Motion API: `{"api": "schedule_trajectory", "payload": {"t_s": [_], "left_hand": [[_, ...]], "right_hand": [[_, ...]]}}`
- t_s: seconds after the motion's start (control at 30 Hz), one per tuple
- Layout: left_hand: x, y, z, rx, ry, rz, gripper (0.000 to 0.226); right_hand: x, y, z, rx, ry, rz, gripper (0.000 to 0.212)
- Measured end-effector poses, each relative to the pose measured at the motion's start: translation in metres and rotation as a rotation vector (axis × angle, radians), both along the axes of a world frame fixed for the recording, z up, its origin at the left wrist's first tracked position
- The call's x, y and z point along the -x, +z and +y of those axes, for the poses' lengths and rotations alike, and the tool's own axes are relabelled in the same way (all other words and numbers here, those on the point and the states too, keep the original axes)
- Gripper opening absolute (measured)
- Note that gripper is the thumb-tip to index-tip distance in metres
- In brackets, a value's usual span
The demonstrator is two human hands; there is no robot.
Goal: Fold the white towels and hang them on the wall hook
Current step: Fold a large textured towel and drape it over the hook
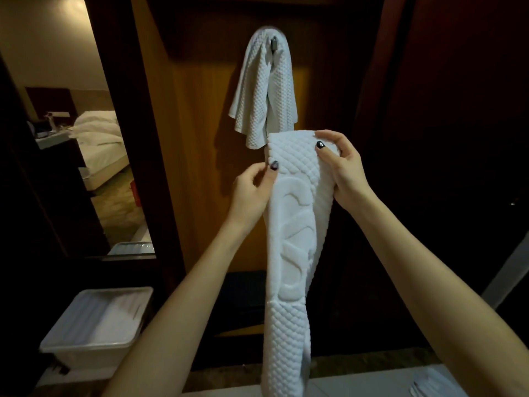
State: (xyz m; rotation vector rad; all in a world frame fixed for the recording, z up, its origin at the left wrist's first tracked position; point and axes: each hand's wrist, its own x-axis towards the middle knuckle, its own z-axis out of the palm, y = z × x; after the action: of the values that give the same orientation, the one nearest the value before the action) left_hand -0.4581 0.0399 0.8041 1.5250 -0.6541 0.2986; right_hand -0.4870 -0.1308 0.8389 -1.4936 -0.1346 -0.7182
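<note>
The left hand [253, 190] and right hand [342, 170] are each pinching the top edge of a folded white towel [292, 253], which is hanging lengthwise just below the wall hook [274, 43]. Another towel [264, 93] is already draping from that hook (judged done); the held towel is awaiting hanging.

Wall hook [274, 43]: only its tip shows through the hung towel [264, 90]. Below it, the held towel [289, 253] runs off the bottom edge, its raised motif unreadable.
</note>
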Motion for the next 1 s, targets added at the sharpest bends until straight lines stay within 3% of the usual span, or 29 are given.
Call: {"api": "schedule_trajectory", "payload": {"t_s": [0.07, 0.17, 0.3, 0.47, 0.7, 0.87, 1.0], "left_hand": [[0.0, -0.001, -0.002, -0.005, 0.057, -0.004, 0.016], [-0.003, 0.01, -0.009, 0.139, 0.06, 0.0, 0.019], [-0.013, 0.024, -0.02, 0.306, 0.02, 0.108, 0.018], [-0.036, 0.036, -0.02, 0.328, 0.029, 0.149, 0.018], [-0.064, 0.039, -0.013, 0.135, -0.013, 0.148, 0.014], [-0.06, 0.024, -0.009, -0.153, 0.079, 0.113, 0.056], [-0.026, -0.038, 0.006, -0.094, 0.046, 0.217, 0.055]], "right_hand": [[-0.002, 0.004, 0.002, 0.072, -0.049, -0.021, 0.022], [0.003, 0.01, 0.002, 0.104, -0.006, -0.033, 0.044], [0.02, -0.021, 0.0, 0.011, 0.011, 0.068, 0.071], [0.031, -0.068, 0.007, 0.058, 0.09, 0.225, 0.03], [0.017, -0.05, 0.021, 0.065, 0.148, 0.063, 0.037], [-0.001, -0.031, 0.03, 0.057, 0.031, -0.033, 0.023], [-0.022, -0.026, 0.026, 0.102, -0.152, 0.031, 0.018]]}}
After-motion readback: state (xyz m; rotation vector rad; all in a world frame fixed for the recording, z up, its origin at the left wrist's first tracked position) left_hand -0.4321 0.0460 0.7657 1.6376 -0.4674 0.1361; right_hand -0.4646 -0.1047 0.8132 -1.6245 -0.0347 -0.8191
